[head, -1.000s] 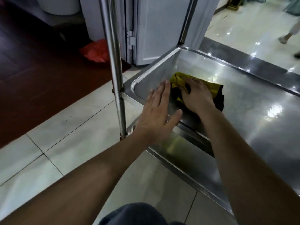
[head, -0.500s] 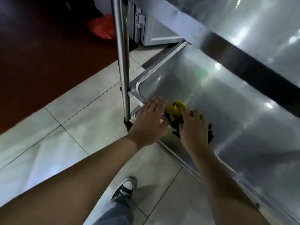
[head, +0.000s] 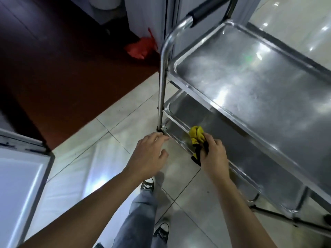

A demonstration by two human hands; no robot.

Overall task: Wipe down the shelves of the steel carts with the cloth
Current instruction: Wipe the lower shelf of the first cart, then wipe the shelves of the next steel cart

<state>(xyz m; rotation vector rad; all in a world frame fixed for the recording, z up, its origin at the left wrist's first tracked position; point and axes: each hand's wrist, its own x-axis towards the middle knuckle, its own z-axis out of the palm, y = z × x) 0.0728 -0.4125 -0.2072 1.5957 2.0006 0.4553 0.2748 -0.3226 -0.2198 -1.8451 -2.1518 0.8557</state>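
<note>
Steel cart fills the right half of the head view, long axis running from upper left near the door down to lower right, handle end pointing away toward the upper left; black grip on the handle bar at top. Top shelf shiny with glare streaks, lower shelf beneath it, darker and partly shaded by the top one. Right hand closed around a bunched cloth, fingers curled tight on it, yellow wad sticking out past the fingers toward the upper left, a black part hanging down below the hand; cloth's long axis roughly up-down in frame. Cloth sits at the near rim of the lower shelf, by its left front corner; contact with the steel cannot be told. Left hand holds nothing, fingers loosely spread and bent, fingertips at or just beside the corner where the upright post meets the lower shelf; touching or not is unclear. Pale tiled floor below, dark red mat at upper left, red bag by the door base. Person's jeans leg and two dark sneakers visible between the arms. White panel at lower left. No readable labels, brands or writing anywhere
</note>
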